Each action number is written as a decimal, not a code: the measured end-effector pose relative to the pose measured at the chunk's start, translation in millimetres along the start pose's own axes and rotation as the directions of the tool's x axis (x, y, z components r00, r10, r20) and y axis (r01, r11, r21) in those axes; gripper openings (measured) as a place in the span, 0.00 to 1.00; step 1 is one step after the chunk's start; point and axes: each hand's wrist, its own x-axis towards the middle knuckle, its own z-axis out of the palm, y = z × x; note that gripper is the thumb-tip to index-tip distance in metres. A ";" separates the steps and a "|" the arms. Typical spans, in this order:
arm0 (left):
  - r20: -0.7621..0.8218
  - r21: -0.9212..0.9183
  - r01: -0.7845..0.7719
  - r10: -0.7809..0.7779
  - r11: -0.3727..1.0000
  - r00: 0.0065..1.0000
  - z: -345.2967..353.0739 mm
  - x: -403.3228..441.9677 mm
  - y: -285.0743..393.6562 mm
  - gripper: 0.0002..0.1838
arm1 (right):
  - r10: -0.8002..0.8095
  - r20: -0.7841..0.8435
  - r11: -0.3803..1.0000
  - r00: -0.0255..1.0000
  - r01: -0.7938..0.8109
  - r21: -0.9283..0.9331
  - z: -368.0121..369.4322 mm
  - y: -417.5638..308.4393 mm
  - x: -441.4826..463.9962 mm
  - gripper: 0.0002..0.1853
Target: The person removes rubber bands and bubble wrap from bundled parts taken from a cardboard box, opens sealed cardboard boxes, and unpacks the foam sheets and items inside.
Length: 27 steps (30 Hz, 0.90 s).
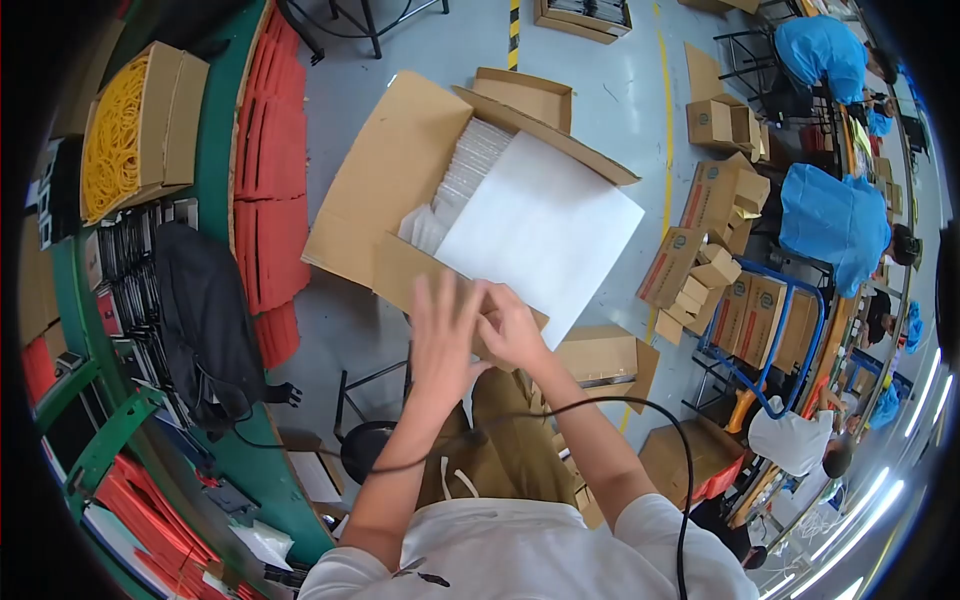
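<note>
An open cardboard box [382, 165] stands in front of me with its flaps folded outward. Inside it are rows of clear plastic-wrapped pieces [466, 168], partly covered by a white sheet [548, 225] that lies tilted across the right side and over the rim. My left hand [442, 325] is over the box's near flap, its fingers stretched out and a little blurred. Beside it, my right hand [512, 328] is closed with curled fingers at the near edge of the box. Whatever its fingertips hold, if anything, is hidden.
A green bench [215, 130] on the left bears a carton of yellow bands [115, 140], a black jacket [205, 320] and red sheets [270, 180]. Several cartons [715, 200] and a blue cart [790, 300] stand at right, near seated people in blue. A black cable [600, 400] crosses my arms.
</note>
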 end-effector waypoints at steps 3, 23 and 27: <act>0.053 -0.007 -0.323 0.323 0.946 0.945 65.3 37.7 -21.8 0.31 | -0.124 0.005 0.991 0.992 0.125 -0.048 -22.9 -3.3 -12.4 0.19; 0.301 0.232 -0.127 0.053 0.964 0.952 0.2 35.0 -77.1 0.28 | 0.579 -0.075 0.531 0.812 -0.306 0.790 32.1 217.1 5.5 0.30; 0.487 0.228 -0.145 0.016 0.963 0.873 -12.5 47.7 -35.3 0.37 | 0.456 -0.286 0.752 0.842 -0.194 0.630 20.3 197.6 5.5 0.23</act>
